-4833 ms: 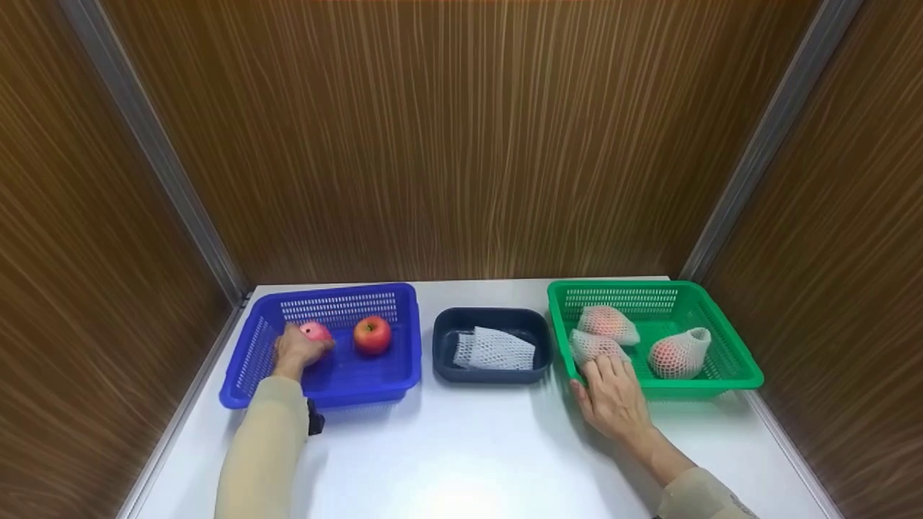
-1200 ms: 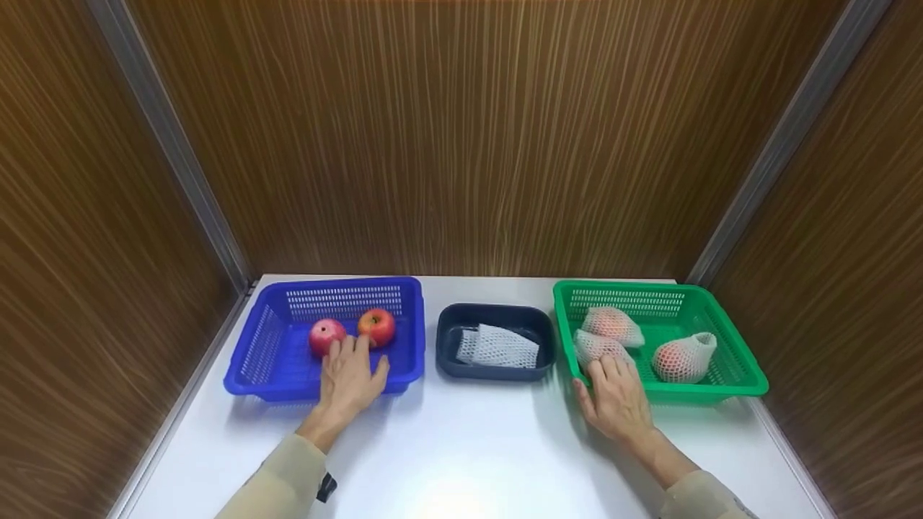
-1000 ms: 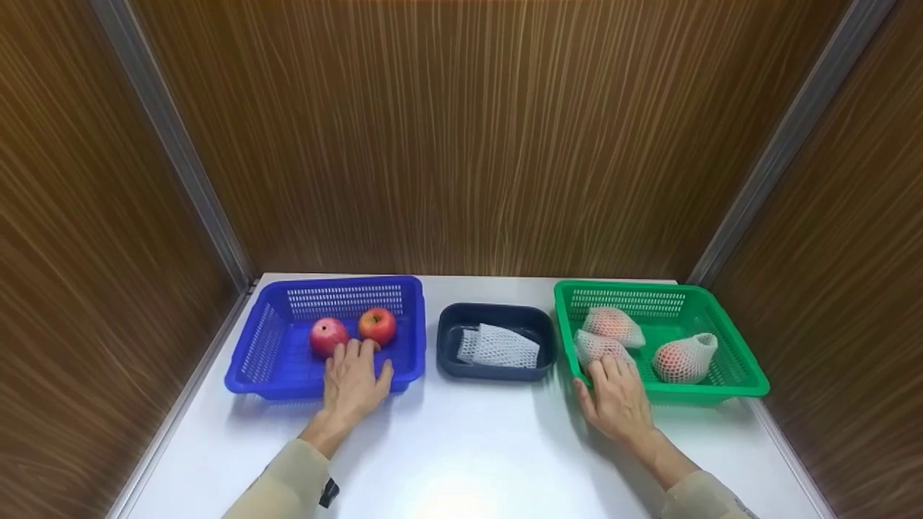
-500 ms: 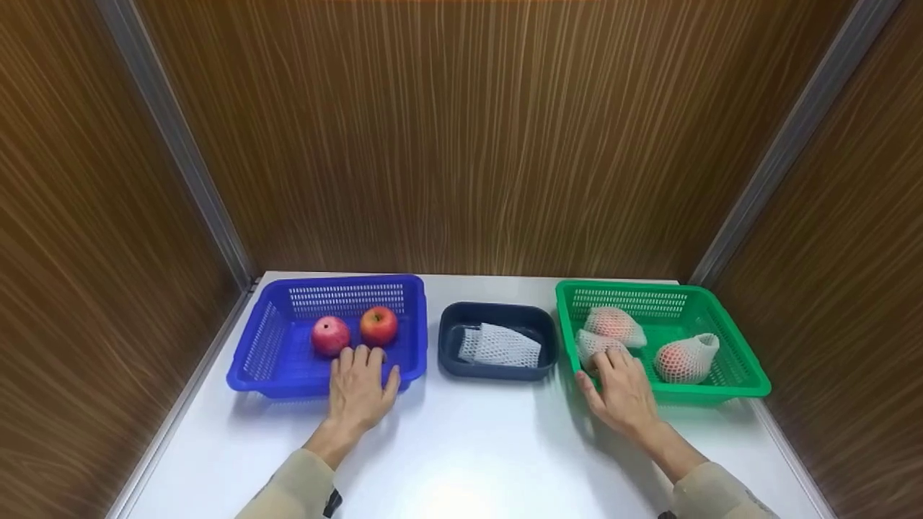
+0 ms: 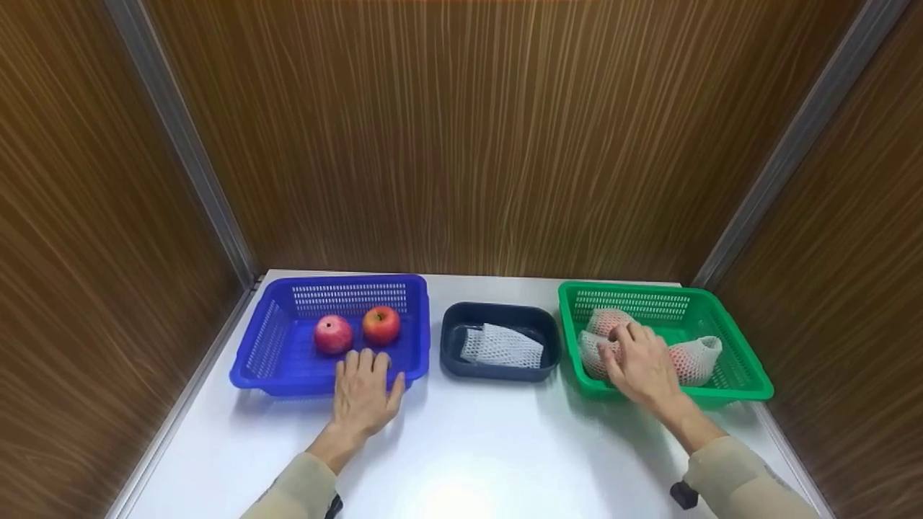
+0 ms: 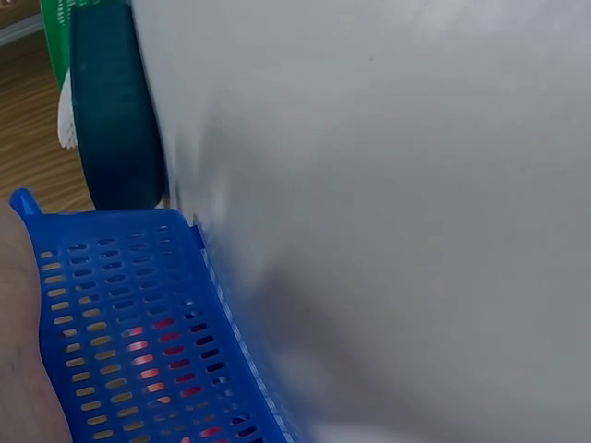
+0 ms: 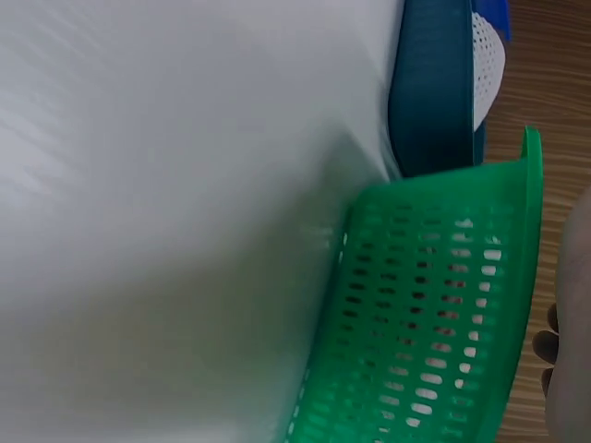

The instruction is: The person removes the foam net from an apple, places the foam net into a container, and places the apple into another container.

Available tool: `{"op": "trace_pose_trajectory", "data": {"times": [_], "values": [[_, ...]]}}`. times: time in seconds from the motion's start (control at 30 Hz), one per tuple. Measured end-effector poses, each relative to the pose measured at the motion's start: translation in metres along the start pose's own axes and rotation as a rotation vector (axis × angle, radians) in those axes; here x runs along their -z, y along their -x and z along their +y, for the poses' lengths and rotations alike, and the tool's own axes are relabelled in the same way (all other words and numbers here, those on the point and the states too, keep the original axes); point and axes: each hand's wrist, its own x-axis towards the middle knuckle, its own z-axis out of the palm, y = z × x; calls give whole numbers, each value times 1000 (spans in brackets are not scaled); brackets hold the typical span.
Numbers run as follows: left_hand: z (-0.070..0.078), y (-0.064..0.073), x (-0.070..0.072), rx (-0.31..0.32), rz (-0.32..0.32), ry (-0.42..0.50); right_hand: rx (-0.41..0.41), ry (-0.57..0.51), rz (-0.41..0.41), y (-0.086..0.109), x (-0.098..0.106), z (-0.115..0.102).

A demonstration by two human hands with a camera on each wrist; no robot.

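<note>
My left hand (image 5: 365, 393) rests on the front rim of the blue basket (image 5: 249, 360), fingertips over the edge, thumb spread to the right. Behind those fingers lie a pinkish-red fruit (image 5: 332, 334) and a red apple (image 5: 381, 326). My right hand (image 5: 644, 365) is over the green basket (image 5: 750, 375) with fingers loosely bent and nothing visibly gripped. Three red fruits in white foam net sleeves lie there: one netted fruit (image 5: 593, 355) left of the hand, another netted fruit (image 5: 607, 320) behind it, partly hidden, and a third netted fruit (image 5: 696, 362) on the right, partly covered.
Between the baskets stands a dark blue bin (image 5: 497, 373) with folded white foam nets (image 5: 508, 346) in it. All stand on a white table (image 5: 469, 447) enclosed by wood-patterned panels (image 5: 490, 144) at the back and sides.
My left hand set the pinkish-red fruit down near the apple, then drew back to the blue basket's front rim. My right hand has lifted off the green rim and moved right, over the netted fruits.
</note>
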Motion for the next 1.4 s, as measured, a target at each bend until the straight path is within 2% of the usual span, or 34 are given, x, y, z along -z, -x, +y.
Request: {"op": "trace_pose_trajectory", "data": {"times": [0.3, 0.6, 0.77, 1.07, 1.4], "values": [[1, 4, -2, -17, 0, -15, -75, 24, -52, -23, 15, 20], [0, 7, -4, -28, -3, -43, -153, 48, -198, -48, 22, 28], [0, 8, -6, -24, -8, -42, -215, 38, -293, -58, 20, 34], [-2, 9, -10, -58, 47, -63, -337, -7, -456, -73, 14, 44], [0, 8, -7, -27, -13, -61, -412, -53, -561, -85, 6, 56]]}}
